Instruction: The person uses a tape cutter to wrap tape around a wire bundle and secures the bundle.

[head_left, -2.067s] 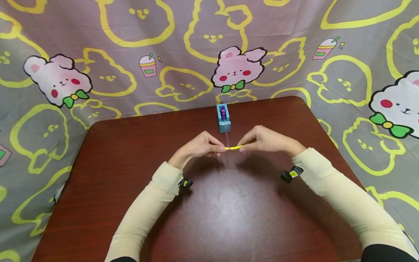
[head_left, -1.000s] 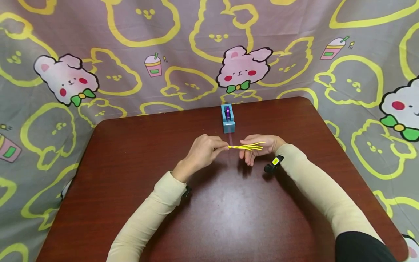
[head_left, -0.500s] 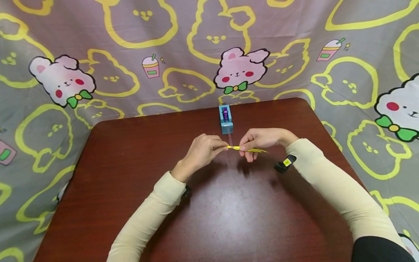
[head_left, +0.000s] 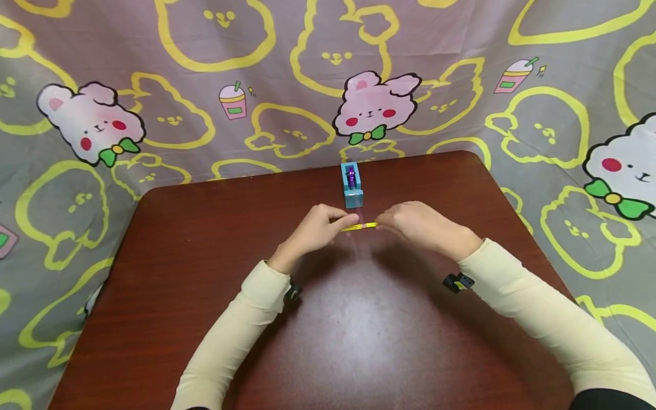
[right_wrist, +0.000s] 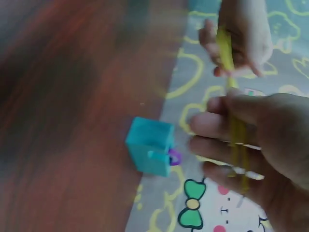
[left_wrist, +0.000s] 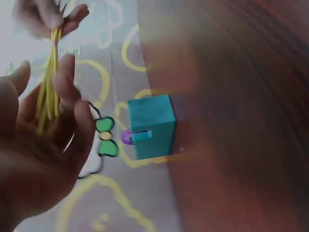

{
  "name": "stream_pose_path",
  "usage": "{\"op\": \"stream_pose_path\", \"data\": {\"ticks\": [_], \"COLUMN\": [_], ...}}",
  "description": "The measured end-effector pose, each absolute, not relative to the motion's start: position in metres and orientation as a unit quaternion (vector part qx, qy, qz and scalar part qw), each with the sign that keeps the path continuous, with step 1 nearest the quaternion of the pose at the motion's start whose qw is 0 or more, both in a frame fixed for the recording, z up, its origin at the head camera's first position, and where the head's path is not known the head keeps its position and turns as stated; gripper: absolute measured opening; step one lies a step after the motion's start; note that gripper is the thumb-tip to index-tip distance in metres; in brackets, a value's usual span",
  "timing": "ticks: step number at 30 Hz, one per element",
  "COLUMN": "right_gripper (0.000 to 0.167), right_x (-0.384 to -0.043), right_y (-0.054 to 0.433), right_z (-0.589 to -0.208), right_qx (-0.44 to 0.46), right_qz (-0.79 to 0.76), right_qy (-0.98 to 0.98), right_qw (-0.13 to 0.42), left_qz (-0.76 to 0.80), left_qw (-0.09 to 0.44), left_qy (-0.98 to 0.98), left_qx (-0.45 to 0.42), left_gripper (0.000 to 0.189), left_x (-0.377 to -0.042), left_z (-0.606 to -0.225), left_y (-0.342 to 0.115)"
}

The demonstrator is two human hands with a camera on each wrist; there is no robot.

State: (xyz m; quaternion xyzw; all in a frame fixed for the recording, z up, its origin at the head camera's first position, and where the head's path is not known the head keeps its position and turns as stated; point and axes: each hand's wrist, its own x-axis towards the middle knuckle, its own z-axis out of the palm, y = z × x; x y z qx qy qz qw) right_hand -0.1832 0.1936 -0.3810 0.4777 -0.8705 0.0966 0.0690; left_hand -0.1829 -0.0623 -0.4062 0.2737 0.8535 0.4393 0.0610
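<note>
A bundle of thin yellow strands (head_left: 360,226), perhaps wires, spans the gap between the two hands in the head view. My right hand (head_left: 425,230) pinches it between thumb and fingers; in the right wrist view loose strand ends (right_wrist: 237,150) lie across that palm. My left hand (head_left: 315,229) is around the other end. The left wrist view shows its thumb standing apart from the strands (left_wrist: 48,94), with its fingers loosely bent. A pinkish band marks the bundle's middle. Beyond it stands a blue tape dispenser (head_left: 352,196) with a purple core.
A pale streak (head_left: 359,215) runs from the dispenser toward the bundle; tape or reflection, I cannot tell. The dark wooden table (head_left: 230,273) is glossy. A patterned cloth (head_left: 287,62) hangs behind its far edge. Each wrist wears a small black camera (head_left: 458,282).
Earlier the right hand opened beside the strands, then pinched them again; its back has since turned upward. The left hand's pinch has loosened and it reaches farther along the bundle.
</note>
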Motion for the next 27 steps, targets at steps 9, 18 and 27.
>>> {"op": "stream_pose_path", "data": {"ticks": [9, 18, 27], "right_gripper": [0.023, 0.024, 0.020], "right_x": [-0.183, -0.182, -0.186], "right_y": [0.200, 0.202, 0.202], "right_z": [-0.415, -0.422, -0.412], "right_qx": [0.529, 0.530, 0.534], "right_qz": [0.036, 0.022, 0.069], "right_qy": [-0.808, -0.807, -0.815], "right_qw": [0.256, 0.261, 0.215], "left_qz": [0.613, 0.595, 0.565], "left_qw": [0.331, 0.400, 0.301], "left_qy": [0.697, 0.675, 0.738], "left_qx": [0.168, 0.174, 0.213], "left_gripper": [0.057, 0.050, 0.032], "left_x": [-0.212, -0.214, -0.204], "left_z": [-0.428, -0.433, -0.426], "left_y": [-0.077, -0.073, -0.068]}}
